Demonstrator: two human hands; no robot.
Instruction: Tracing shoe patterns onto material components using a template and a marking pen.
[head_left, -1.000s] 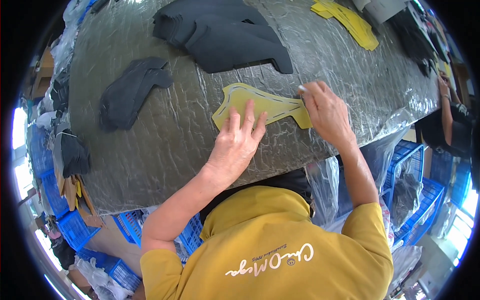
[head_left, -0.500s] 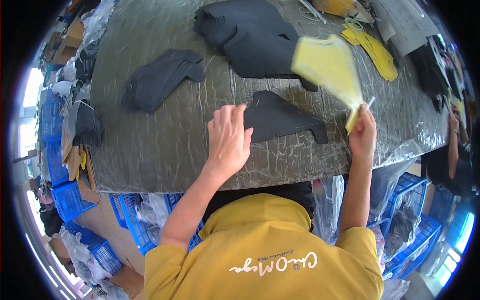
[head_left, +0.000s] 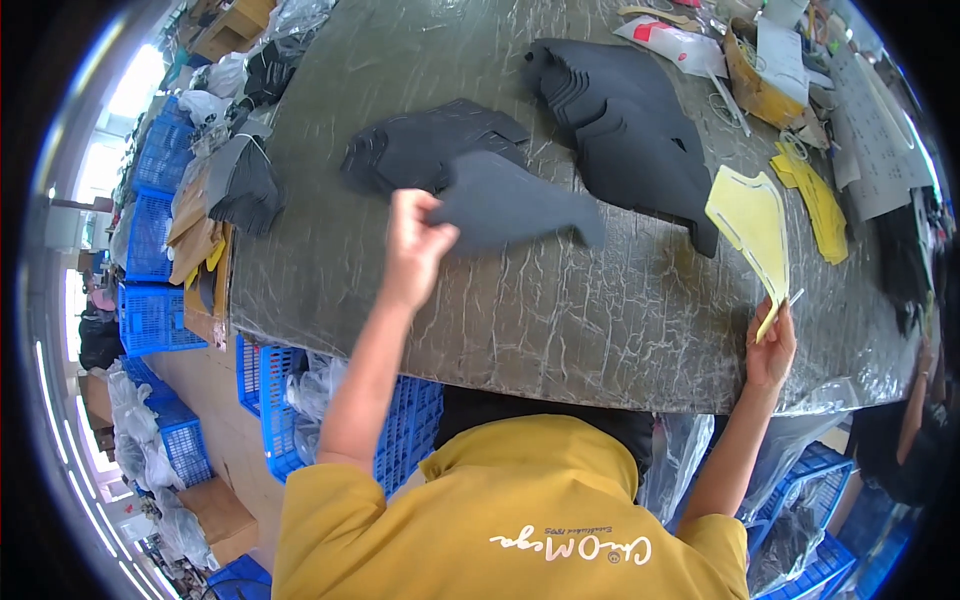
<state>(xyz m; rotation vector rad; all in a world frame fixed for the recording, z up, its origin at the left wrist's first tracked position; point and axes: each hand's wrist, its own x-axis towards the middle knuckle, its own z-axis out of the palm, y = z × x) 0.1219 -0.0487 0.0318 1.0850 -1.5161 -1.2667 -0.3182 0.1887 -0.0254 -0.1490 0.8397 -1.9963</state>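
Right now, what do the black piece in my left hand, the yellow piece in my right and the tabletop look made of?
Black piece: perhaps matte synthetic leather or foam sheet; evenly dull, though blurred.
Yellow piece: likely stiff card or plastic; flat though held by its narrow end.
Tabletop: probably plastic film covering; glossy creases.

Shirt (head_left: 480,490): big pale script lettering across chest, upside down from this view; smaller dark line of print alongside, small round face emblem by the script. Sheet (head_left: 878,140), right side of table (head_left: 480,335): rows of dark marks, too small to read. Packet (head_left: 680,48), far edge: red patch, print unclear.
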